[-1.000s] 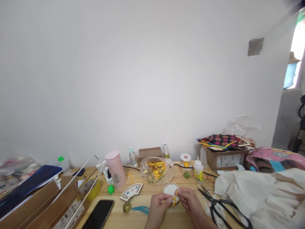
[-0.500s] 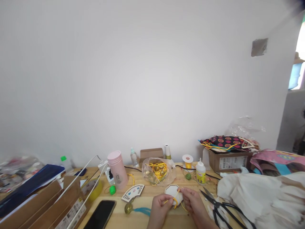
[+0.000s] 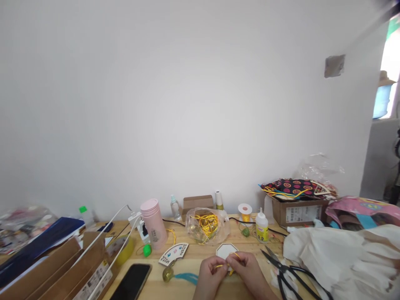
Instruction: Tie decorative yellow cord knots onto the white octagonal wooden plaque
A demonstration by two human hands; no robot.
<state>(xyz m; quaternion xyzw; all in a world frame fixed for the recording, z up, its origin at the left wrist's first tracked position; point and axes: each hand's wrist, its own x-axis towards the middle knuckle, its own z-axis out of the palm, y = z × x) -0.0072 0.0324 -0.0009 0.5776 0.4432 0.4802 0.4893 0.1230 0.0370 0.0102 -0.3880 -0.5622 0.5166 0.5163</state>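
Observation:
My left hand [image 3: 213, 273] and my right hand [image 3: 247, 271] meet above the table at the front, fingertips pinched on a yellow cord [image 3: 231, 271]. Just behind my fingers lies a white octagonal piece with a dark edge [image 3: 227, 250], its lower part covered by my hands. Whether the cord is fixed to that piece I cannot tell. To the left of my left hand rests a fan-shaped plaque [image 3: 174, 253] with a brass-coloured bell [image 3: 168, 273] and a blue tassel [image 3: 186, 278].
Black-handled scissors [image 3: 286, 268] lie open on the right, beside white cloth [image 3: 346, 258]. Behind my hands stand a glue bottle [image 3: 261, 227], a cord spool [image 3: 245, 211] and a plastic bag of yellow cords [image 3: 206, 227]. At left are a phone [image 3: 131, 282], a pink cup [image 3: 153, 225] and cardboard boxes [image 3: 71, 266].
My right hand has moved left, bringing its fingertips up against those of my left hand. The cord between them is now mostly hidden. The view has shifted slightly.

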